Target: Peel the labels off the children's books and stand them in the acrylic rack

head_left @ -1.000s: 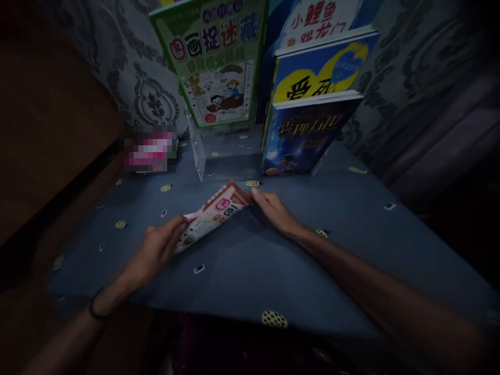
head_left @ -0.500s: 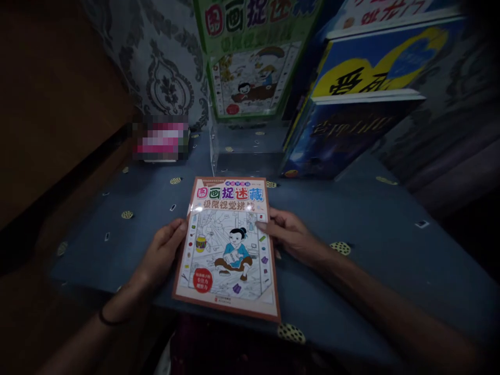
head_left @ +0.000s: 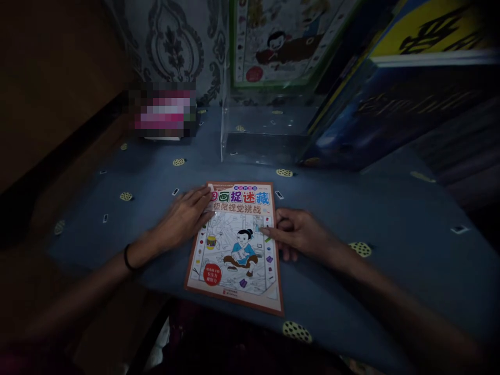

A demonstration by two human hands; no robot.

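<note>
a book with an orange-brown border [head_left: 238, 271] lies at the near part of the dark blue patterned surface [head_left: 390, 213], cover up, its lower corner close to the front edge. the left hand [head_left: 186, 216] rests on the book's upper left, fingers stretched out loosely and not gripping, so that the start of the large title and part of the left border are covered. the right hand [head_left: 300, 234] holds the right edge, thumb on the cover and the other fingers curled at the side; their tips are partly hidden, and it is hard to tell in this dim light whether that edge is slightly lifted. a dark band [head_left: 127, 258] circles the left wrist. behind, a clear stand [head_left: 223, 130] shows mostly by its edges and glints, and a green-bordered book [head_left: 281, 52] above it is cut off at the top. to the right, a dark blue book [head_left: 406, 114] stands with its title blurred, hiding much of a yellow and blue book [head_left: 437, 26] that also runs out of view. at the far left, a pink item [head_left: 162, 112] is masked by coarse blocks.
</note>
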